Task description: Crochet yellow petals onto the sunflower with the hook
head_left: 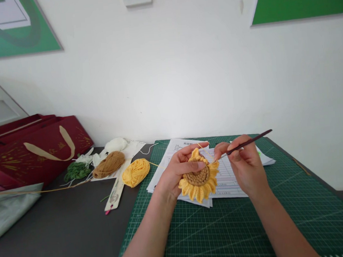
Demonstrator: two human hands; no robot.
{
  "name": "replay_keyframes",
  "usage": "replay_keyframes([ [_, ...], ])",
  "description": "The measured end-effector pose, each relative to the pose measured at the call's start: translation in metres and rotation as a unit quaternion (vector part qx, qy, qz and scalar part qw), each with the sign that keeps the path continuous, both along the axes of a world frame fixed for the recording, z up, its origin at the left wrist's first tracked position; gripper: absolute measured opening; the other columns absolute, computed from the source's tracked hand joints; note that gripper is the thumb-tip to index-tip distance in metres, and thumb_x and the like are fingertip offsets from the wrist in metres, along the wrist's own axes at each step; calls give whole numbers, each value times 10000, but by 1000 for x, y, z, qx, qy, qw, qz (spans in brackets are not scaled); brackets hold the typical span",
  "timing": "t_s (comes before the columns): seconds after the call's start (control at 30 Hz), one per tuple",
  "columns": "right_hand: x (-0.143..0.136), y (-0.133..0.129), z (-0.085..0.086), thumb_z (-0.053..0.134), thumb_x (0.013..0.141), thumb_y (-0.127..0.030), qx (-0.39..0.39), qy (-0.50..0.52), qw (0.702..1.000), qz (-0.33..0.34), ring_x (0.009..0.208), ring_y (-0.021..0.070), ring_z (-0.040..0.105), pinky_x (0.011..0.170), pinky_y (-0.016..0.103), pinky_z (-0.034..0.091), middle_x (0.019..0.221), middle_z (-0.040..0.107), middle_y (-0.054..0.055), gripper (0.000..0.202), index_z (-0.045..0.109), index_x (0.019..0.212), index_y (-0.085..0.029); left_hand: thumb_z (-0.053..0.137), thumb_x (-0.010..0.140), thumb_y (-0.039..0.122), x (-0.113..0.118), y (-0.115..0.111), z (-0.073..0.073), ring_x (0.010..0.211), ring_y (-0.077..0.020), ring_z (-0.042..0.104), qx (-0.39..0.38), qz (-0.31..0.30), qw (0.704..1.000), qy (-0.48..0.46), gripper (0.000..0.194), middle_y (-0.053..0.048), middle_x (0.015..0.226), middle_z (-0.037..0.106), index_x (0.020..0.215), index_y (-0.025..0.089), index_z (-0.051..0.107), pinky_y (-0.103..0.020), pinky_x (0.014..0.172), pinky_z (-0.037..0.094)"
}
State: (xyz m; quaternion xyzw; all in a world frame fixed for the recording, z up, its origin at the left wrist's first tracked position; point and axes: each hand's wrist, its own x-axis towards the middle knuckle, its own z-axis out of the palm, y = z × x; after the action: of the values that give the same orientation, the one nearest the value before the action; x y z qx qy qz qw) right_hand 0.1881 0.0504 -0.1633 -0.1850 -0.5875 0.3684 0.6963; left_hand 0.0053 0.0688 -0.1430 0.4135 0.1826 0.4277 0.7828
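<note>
A crocheted sunflower (198, 177) with a brown centre and yellow petals is pinched in my left hand (179, 169), the thumb lying over its centre. My right hand (248, 165) is closed on a crochet hook (250, 140) with a dark handle. The hook's tip meets the flower's upper right edge, among the petals. A strand of yellow yarn runs over my left index finger to that edge. To the left, a ball of yellow yarn (136, 172) lies on the table, its strand leading toward my left hand.
Printed papers (230, 179) lie under my hands on a green cutting mat (217, 236). Brown yarn (109, 164), green yarn (76, 170) and white yarn (115, 144) sit at the left, near a bookmark-like strip (116, 194). A dark red gift bag (47, 151) stands behind, by the wall.
</note>
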Motion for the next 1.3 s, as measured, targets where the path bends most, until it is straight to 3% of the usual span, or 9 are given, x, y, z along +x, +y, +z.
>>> replay_keyframes([
  [0.13, 3, 0, 4, 625, 971, -327, 64, -40, 997, -25, 851, 231, 684, 818, 421, 462, 829, 746, 2, 91, 554, 992, -275, 875, 613, 85, 0, -1, 1, 675, -128, 681, 3, 4, 1000, 6, 581, -18, 788, 744, 1178, 147, 757, -233, 685, 534],
  [0.43, 5, -3, 7, 602, 979, -261, 120, -74, 989, -51, 843, 234, 680, 814, 443, 470, 854, 747, 22, 49, 573, 1017, -271, 884, 622, 100, -1, -1, 0, 670, -132, 671, 4, 9, 1000, 19, 587, -19, 789, 733, 1189, 160, 750, -246, 686, 524],
  [0.87, -4, -7, 1, 656, 947, -381, 18, -8, 998, -54, 838, 228, 705, 746, 399, 507, 842, 734, 5, 151, 550, 991, -283, 867, 619, 79, -1, -2, 4, 678, -138, 674, 12, -2, 1000, 12, 568, -35, 807, 746, 1172, 153, 761, -239, 673, 518],
  [1.3, -1, -8, 4, 620, 972, -346, 44, -23, 998, -29, 848, 235, 705, 732, 394, 485, 837, 736, 15, 107, 549, 997, -270, 871, 607, 97, -1, -1, 1, 678, -151, 678, 9, -8, 1000, 14, 561, -39, 794, 744, 1155, 168, 771, -247, 672, 509],
])
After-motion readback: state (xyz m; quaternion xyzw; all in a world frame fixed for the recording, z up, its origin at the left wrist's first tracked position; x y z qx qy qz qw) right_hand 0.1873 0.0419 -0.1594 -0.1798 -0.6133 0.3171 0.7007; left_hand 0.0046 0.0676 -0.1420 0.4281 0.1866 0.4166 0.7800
